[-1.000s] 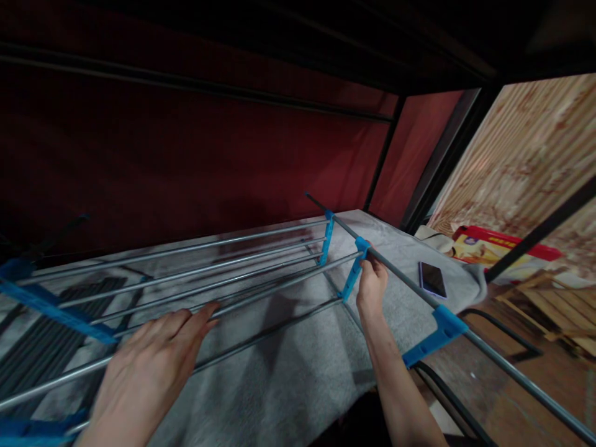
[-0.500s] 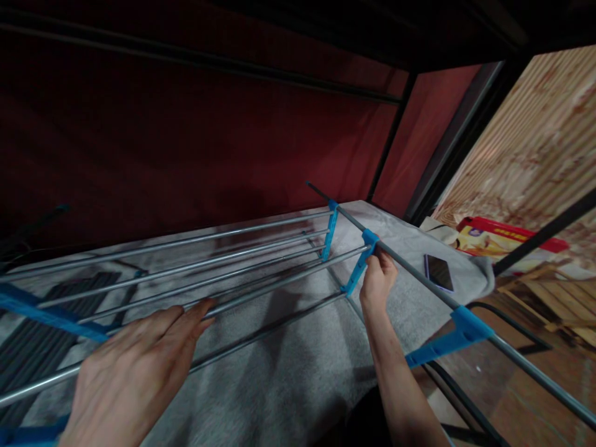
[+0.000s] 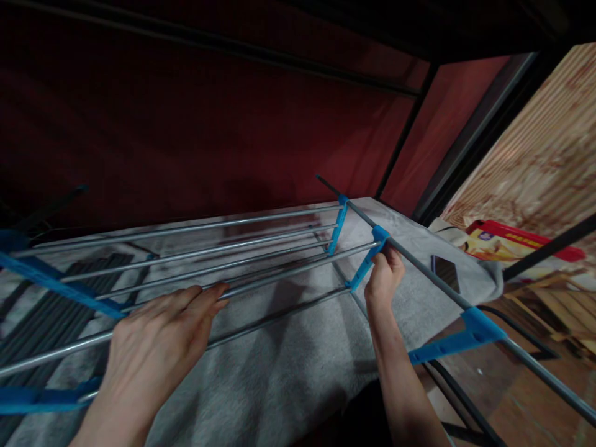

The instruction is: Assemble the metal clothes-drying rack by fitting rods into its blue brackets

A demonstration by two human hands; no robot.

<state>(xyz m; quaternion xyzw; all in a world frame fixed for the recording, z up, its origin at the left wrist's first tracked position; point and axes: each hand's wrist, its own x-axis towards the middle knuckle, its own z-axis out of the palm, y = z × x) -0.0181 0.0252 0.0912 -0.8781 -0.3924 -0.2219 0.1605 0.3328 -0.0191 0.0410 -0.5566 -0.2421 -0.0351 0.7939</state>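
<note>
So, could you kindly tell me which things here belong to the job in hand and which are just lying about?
Job in hand:
metal-tube rack, gripped by left hand and right hand
its blue plastic brackets
grey tubes lying side by side, probably

Apparently just lying about:
smartphone
red-and-yellow box
slatted wooden furniture
</note>
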